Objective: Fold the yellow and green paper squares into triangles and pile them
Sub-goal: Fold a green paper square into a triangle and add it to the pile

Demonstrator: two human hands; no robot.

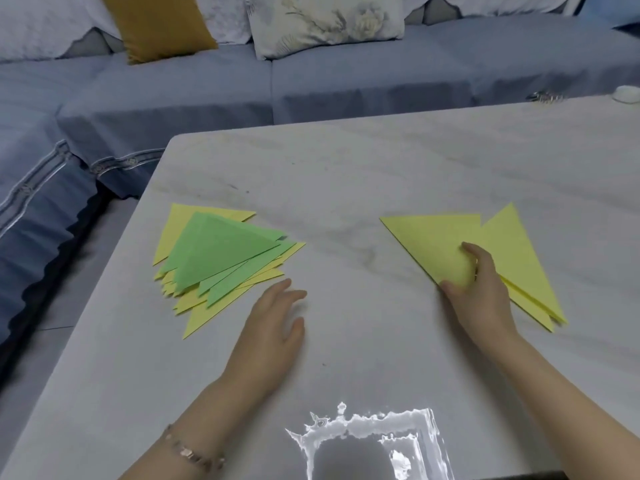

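At the right of the frame my right grip (474, 275) curls fingers and thumb round the near corner of a yellow paper triangle (433, 240) lying on other yellow sheets (512, 251) on the table (346, 168). It looks thin, light and easily creased, so I judge a corner pinch safest. My left grip (277, 313) is palm down, fingers relaxed and empty, just beside the pile of green and yellow triangles (221, 254) at left centre.

No readable txt, labels, brands or nos. anywhere on paper, table or sofa.
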